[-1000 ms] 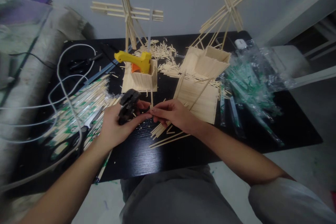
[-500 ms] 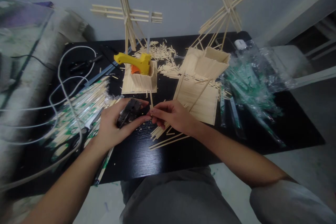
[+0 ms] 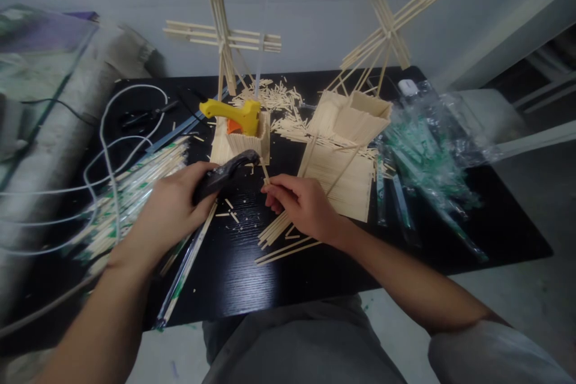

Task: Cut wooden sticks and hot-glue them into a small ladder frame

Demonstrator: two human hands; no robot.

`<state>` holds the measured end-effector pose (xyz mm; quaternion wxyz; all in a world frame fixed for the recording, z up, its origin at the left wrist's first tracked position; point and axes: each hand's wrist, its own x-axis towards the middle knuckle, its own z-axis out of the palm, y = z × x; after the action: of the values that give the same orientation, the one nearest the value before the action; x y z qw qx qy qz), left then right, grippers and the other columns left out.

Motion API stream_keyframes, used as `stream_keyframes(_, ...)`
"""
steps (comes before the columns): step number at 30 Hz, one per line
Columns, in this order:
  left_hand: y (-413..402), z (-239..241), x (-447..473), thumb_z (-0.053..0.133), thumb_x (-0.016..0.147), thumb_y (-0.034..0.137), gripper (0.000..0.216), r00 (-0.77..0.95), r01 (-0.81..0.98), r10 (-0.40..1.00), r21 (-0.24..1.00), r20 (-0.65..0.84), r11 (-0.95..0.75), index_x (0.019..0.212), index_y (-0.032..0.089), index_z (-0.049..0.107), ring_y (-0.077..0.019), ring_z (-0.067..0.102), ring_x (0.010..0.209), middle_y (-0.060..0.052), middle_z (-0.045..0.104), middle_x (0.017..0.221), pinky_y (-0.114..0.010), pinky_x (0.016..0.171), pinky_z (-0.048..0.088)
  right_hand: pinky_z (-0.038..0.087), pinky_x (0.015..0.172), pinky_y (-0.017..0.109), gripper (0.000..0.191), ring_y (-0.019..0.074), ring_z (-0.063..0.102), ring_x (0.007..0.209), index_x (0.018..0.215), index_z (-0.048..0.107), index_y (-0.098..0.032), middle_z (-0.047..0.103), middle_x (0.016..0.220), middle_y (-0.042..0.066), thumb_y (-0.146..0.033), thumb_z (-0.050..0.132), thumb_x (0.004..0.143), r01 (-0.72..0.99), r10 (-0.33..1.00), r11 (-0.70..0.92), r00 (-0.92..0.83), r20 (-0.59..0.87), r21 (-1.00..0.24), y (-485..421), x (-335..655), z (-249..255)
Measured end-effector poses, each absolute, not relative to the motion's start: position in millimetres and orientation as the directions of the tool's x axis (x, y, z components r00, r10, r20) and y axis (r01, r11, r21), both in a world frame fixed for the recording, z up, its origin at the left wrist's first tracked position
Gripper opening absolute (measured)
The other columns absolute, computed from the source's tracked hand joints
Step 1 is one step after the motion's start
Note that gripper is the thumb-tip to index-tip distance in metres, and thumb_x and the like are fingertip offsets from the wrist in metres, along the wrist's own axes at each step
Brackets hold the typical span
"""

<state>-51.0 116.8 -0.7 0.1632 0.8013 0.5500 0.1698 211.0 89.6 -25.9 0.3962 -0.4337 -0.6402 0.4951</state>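
My left hand is closed round a black hand tool whose tip points right, toward a small box of wooden sticks. My right hand pinches a thin wooden stick that rises from its fingertips, and it rests over a loose bundle of sticks on the black table. A yellow glue gun stands in the small stick box.
A flat stick panel lies right of my hands, with a bigger stick box and two stick windmills behind. Wrapped chopsticks and white cable lie left, torn wrappers right.
My left hand has turned the black tool from upright to lying flat and drawn left, away from the right hand. The right hand has lowered toward the loose sticks. The view has tilted down slightly.
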Motion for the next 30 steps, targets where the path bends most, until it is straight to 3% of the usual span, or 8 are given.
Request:
stream_keyframes(4, 115.2, -1.4, -49.5, 0.062, 0.083, 0.035, 0.044, 0.357, 0.838, 0.932, 0.42, 0.06, -0.348, 0.125, 0.023, 0.069, -0.0355, 0.07, 0.099, -0.013, 0.076, 0.114, -0.045, 0.09, 0.053, 0.053, 0.067, 0.026, 0.023, 0.0131, 0.065, 0.065, 0.092, 0.069, -0.02, 0.071, 0.077, 0.001, -0.033, 0.055, 0.107, 0.243, 0.937, 0.204, -0.329, 0.117, -0.948, 90.4, 212.5, -25.7)
stream_keyframes(10, 113.9, -1.4, -46.2, 0.063, 0.079, 0.036, 0.04, 0.389, 0.827, 0.921, 0.429, 0.028, -0.362, 0.116, 0.024, 0.072, -0.0344, 0.072, 0.094, -0.012, 0.077, 0.108, -0.042, 0.084, 0.054, 0.051, 0.069, 0.025, 0.029, 0.0125, 0.065, 0.064, 0.08, 0.063, -0.021, 0.068, 0.072, 0.0, -0.029, 0.056, 0.107, 0.287, 0.927, 0.25, -0.346, 0.143, -0.925, 90.0, 212.7, -24.8)
stream_keyframes(15, 112.3, -0.1, -43.2, 0.05, 0.086, 0.035, 0.041, 0.42, 0.873, 0.907, 0.294, -0.043, -0.39, 0.119, 0.019, 0.068, -0.0332, 0.073, 0.097, -0.014, 0.077, 0.11, -0.042, 0.085, 0.055, 0.049, 0.065, 0.022, 0.032, 0.0111, 0.065, 0.062, 0.075, 0.059, -0.02, 0.068, 0.069, -0.001, -0.026, 0.057, 0.107, 0.3, 0.922, 0.293, -0.341, 0.184, -0.908, 90.5, 213.4, -26.0)
stream_keyframes(20, 110.6, -1.6, -40.6, 0.044, 0.092, 0.039, 0.038, 0.423, 0.892, 0.903, 0.207, -0.073, -0.401, 0.114, 0.018, 0.065, -0.031, 0.073, 0.088, -0.013, 0.075, 0.098, -0.039, 0.078, 0.055, 0.048, 0.063, 0.02, 0.03, 0.0093, 0.064, 0.058, 0.076, 0.057, -0.02, 0.068, 0.068, -0.003, -0.022, 0.059, 0.106, 0.294, 0.918, 0.323, -0.33, 0.222, -0.899, 91.0, 212.6, -27.6)
stream_keyframes(30, 109.3, -10.1, -42.4, 0.048, 0.09, 0.033, 0.019, 0.446, 0.88, 0.892, 0.217, -0.069, -0.423, 0.1, 0.022, 0.06, -0.0266, 0.067, 0.073, -0.009, 0.071, 0.085, -0.035, 0.066, 0.046, 0.048, 0.063, 0.021, 0.03, 0.009, 0.064, 0.059, 0.075, 0.056, -0.02, 0.068, 0.067, -0.003, -0.02, 0.058, 0.105, 0.305, 0.92, 0.325, -0.322, 0.224, -0.895, 89.4, 212.2, -27.5)
